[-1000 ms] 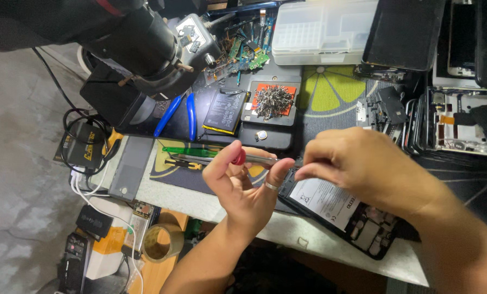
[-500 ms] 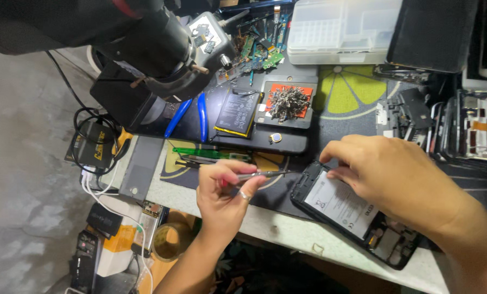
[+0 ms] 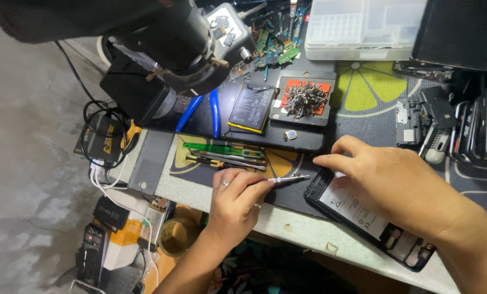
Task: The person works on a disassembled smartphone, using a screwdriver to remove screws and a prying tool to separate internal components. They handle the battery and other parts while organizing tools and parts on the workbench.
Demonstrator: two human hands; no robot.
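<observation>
My left hand [image 3: 236, 197] grips thin metal tweezers [image 3: 288, 178], tips pointing right toward an opened phone [image 3: 363, 218]. The phone lies face down near the bench's front edge, back cover off, with its white-labelled battery showing. My right hand [image 3: 393, 185] lies across the phone's upper part, fingers spread flat and pressing it down, index fingertip close to the tweezer tips. A ring is on a finger of my left hand.
A black microscope [image 3: 167, 49] hangs over the upper left. Under it are blue-handled pliers [image 3: 215, 111], a loose battery [image 3: 249, 108], a pile of screws on an orange pad [image 3: 304, 99] and several hand tools [image 3: 224, 155]. Phone parts [image 3: 445, 125] crowd the right; a clear parts box [image 3: 363, 27] sits behind.
My left hand turned down from palm-up and lowered to the mat with the tweezers. My right hand flattened onto the phone. The view shifted, so the bench appears further right.
</observation>
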